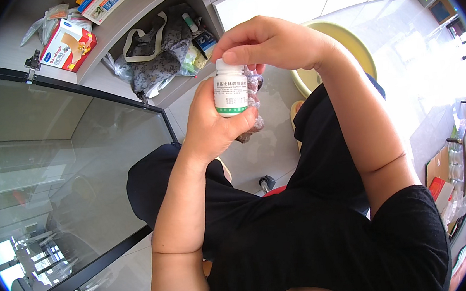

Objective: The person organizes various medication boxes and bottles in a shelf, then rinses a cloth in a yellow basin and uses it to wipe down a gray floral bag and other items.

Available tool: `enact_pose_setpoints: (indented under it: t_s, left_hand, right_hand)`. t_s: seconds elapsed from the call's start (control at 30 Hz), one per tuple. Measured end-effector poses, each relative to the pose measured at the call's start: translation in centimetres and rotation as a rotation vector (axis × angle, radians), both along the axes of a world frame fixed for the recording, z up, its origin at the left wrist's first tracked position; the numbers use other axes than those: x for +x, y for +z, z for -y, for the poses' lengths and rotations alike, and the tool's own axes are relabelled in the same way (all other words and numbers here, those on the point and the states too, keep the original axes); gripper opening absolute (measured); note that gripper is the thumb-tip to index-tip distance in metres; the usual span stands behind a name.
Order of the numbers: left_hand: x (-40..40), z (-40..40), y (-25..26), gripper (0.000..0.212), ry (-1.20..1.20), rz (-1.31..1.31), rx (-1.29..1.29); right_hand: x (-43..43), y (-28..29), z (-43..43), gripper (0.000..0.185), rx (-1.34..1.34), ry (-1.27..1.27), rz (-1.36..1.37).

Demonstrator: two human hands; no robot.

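Note:
A white plastic pill bottle [230, 89] with a green band and printed writing stands upright in my left hand [210, 124], whose thumb wraps round its lower front. On the bottle's white cap lie the thumb and fingers of my right hand [265, 43]. Just behind the bottle, a clear bag with brown contents [256, 122] shows in part; how it is held is hidden. Both forearms reach out above my lap.
At upper left, a bandage box [67, 45] and other boxes lie on a grey shelf. A patterned cloth bag [144, 55] fills the compartment below. An open glass door [70, 161] spans the left. A yellow round stool or tub [345, 46] stands beyond my right arm.

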State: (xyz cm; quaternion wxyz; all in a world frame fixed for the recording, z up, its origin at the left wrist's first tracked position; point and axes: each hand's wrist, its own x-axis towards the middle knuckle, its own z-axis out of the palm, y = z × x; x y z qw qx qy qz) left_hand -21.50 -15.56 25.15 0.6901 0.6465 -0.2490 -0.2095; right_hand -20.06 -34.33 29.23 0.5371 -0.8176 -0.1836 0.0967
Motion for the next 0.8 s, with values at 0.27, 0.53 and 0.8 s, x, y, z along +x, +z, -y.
enact_pose_setpoints:
  t_s: [0.27,0.53,0.8]
  left_hand:
    - [0.2,0.0,0.1,0.034,-0.012,0.065,0.045]
    - [0.1,-0.2,-0.7,0.039,0.077,0.092,0.135]
    - [0.2,-0.4,-0.9,0.042,0.075,0.084,0.076]
  right_hand:
    - [-0.1,0.1,-1.1,0.041,-0.17,-0.159,0.025]
    - [0.2,0.1,-1.5,0.05,-0.271,-0.244,0.034]
    - [-0.1,0.3,0.7,0.027,0.048,0.083,0.056]
